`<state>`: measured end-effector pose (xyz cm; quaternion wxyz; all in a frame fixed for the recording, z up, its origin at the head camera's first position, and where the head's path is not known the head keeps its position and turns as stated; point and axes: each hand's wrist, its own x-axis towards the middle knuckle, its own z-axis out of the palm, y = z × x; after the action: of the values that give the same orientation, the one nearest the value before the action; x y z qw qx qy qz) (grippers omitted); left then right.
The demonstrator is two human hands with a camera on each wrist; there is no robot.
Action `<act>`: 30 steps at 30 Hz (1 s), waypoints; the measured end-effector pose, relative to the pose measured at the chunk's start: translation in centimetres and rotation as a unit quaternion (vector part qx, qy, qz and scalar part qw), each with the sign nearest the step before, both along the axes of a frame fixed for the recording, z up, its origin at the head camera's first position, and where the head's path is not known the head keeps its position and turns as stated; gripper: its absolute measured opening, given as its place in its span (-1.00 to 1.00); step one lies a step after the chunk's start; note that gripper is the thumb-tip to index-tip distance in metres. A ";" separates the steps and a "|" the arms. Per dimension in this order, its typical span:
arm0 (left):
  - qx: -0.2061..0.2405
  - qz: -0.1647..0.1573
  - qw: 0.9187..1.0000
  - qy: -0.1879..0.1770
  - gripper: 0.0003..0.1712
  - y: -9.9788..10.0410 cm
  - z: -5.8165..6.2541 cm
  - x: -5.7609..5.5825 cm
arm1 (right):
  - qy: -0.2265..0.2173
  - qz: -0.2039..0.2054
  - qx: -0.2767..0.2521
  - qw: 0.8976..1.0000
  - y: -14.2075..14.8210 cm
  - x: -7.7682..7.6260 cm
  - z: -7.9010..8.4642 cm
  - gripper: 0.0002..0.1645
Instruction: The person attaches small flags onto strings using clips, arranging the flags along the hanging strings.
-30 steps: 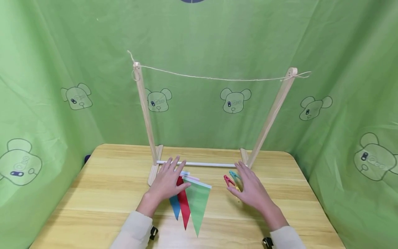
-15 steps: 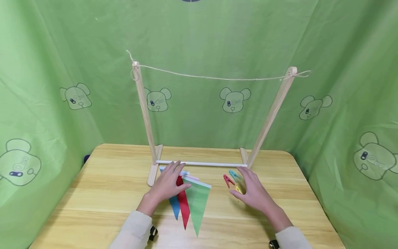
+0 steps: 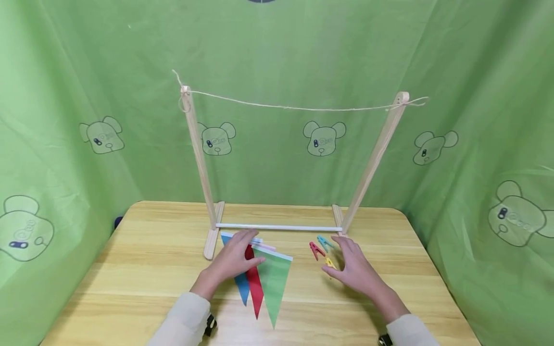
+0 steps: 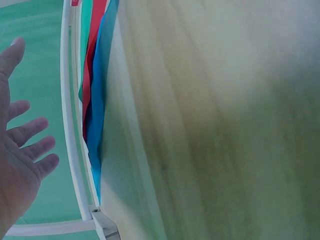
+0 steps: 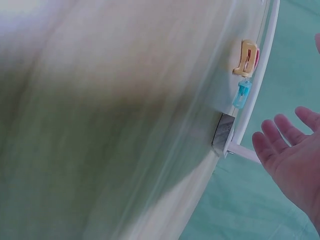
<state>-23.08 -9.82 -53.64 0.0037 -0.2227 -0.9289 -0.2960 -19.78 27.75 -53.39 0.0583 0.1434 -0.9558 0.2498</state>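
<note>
My left hand (image 3: pixel 233 258) hovers over the pennant flags with its fingers loosely bent, and the left wrist view shows a gap between it and them. A blue pennant (image 3: pixel 242 287), a red pennant (image 3: pixel 255 288) and a green pennant (image 3: pixel 276 276) lie fanned on the table, and a pink edge shows behind the green one. Beside a red clothespin (image 3: pixel 317 251), a blue clothespin (image 3: pixel 324 242) and a yellow clothespin (image 3: pixel 330 263) is my right hand (image 3: pixel 357 269). Its fingers are relaxed and hold nothing; it partly covers the yellow clothespin.
Behind the flags stands a wooden frame with a left post (image 3: pixel 199 158), a right post (image 3: pixel 374 161) and a white crossbar (image 3: pixel 279 227). A sagging string (image 3: pixel 281 106) joins the post tops. Green curtains surround the wooden table (image 3: pixel 130 274).
The fingers of both hands have drawn back toward the person, and the right hand has shifted slightly right, so more of the clothespins shows. Flags and clothespins lie where they were.
</note>
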 end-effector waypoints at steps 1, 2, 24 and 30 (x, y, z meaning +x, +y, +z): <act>0.009 -0.001 1.000 -0.005 -0.01 0.0 -0.1 0.0 | -0.002 -0.001 -0.003 1.000 0.0 0.0 0.0 0.15; 0.019 0.000 1.000 -0.012 -0.02 0.0 -0.2 -0.1 | -0.004 -0.002 -0.007 1.000 0.0 0.1 -0.1 0.15; 0.120 0.012 0.990 -0.067 -0.22 0.5 -1.0 -1.0 | -0.068 -0.006 -0.051 0.996 0.9 0.8 -1.4 0.05; 0.108 0.002 0.993 -0.056 -0.28 0.6 -1.2 -1.3 | -0.058 -0.010 -0.045 0.997 0.9 1.1 -1.4 0.00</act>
<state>-24.41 -9.19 -54.80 -0.0240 -0.2018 -0.8907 -0.4066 -18.66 28.62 -54.78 0.0121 0.1168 -0.9466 0.3002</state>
